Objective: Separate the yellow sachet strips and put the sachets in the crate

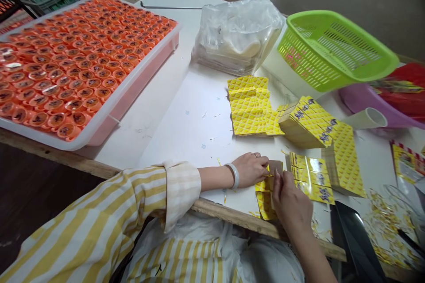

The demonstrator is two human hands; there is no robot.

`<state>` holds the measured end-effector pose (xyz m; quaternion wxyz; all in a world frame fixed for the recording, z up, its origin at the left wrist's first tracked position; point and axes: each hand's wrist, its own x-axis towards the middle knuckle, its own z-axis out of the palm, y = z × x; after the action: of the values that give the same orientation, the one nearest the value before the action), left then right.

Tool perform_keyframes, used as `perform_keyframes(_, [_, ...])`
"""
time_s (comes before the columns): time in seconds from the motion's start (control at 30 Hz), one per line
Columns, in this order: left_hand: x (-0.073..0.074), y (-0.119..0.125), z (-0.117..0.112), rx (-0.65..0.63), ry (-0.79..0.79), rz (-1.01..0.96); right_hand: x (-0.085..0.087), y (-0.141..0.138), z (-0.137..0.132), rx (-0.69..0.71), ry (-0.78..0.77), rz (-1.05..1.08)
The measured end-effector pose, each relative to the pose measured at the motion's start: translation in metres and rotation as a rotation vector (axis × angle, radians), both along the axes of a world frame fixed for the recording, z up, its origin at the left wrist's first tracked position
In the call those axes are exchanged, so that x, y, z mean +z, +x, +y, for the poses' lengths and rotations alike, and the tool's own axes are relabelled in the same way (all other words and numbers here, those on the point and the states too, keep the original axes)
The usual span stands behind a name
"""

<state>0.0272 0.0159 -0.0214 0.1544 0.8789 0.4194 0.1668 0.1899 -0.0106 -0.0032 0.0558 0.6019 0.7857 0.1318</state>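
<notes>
My left hand [249, 169], with a pale bangle on the wrist, rests near the table's front edge with fingers closed on a small flat yellow carton [267, 188]. My right hand [289, 203] meets it from the right, fingers pinched on the same carton's brown flap. More flat yellow cartons [312, 179] lie just right of the hands. A fanned pile of yellow cartons [250, 105] lies further back, and a bigger leaning stack [310, 121] sits beside it.
A large white tray [109, 121] filled with several orange caps covers the left of the table. A clear plastic bag [237, 33] and a green basket [332, 48] stand at the back. A white tube [367, 119], purple basin and yellow scraps [385, 225] lie right.
</notes>
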Motion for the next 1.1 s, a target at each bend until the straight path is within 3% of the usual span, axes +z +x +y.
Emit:
perform_keyframes(0.1, [0.006, -0.002, 0.001, 0.006, -0.076, -0.012, 0.013, -0.012, 0.003, -0.034, -0.135, -0.069])
perform_keyframes(0.27, [0.016, -0.01, 0.001, 0.023, -0.24, -0.068, 0.024, -0.024, 0.002, -0.15, -0.154, -0.09])
perform_keyframes(0.53, [0.009, -0.006, 0.005, -0.007, -0.251, -0.13, 0.01, -0.004, 0.011, 0.124, -0.092, -0.142])
perform_keyframes(0.7, [0.013, -0.005, 0.005, 0.011, -0.291, -0.118, 0.01, 0.001, 0.013, 0.227, -0.114, -0.148])
perform_keyframes(0.87, [0.016, -0.012, 0.007, -0.017, -0.357, -0.171, 0.018, -0.013, 0.008, 0.078, -0.116, -0.221])
perform_keyframes(1.0, [0.013, -0.017, 0.007, -0.053, -0.363, -0.346, 0.025, -0.023, 0.01, 0.027, -0.282, -0.22])
perform_keyframes(1.1, [0.011, -0.016, 0.007, -0.064, -0.346, -0.293, 0.03, -0.019, 0.009, 0.023, -0.358, -0.093])
